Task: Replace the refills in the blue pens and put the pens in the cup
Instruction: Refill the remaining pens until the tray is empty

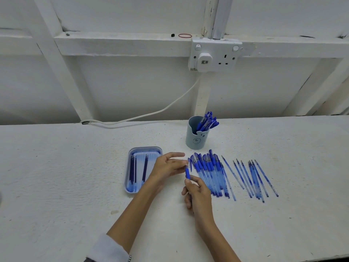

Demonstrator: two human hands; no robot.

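Observation:
My right hand [198,193] grips a blue pen [187,173] by its barrel, the blue grip section pointing up and away. My left hand [168,167] pinches the pen's top end with thumb and fingertips. Both hands hover over the white table between the tray and the pen row. A row of blue pens [209,173] lies just right of my hands. Further right lie several loose refills [253,178]. The pale blue cup [196,138] stands behind the row with several blue pens [206,121] in it.
A light blue tray [132,154] left of my hands holds several dark refills [133,170]. A white cable [151,114] runs along the table's back edge up to a wall socket [213,55]. The wall stands close behind the cup.

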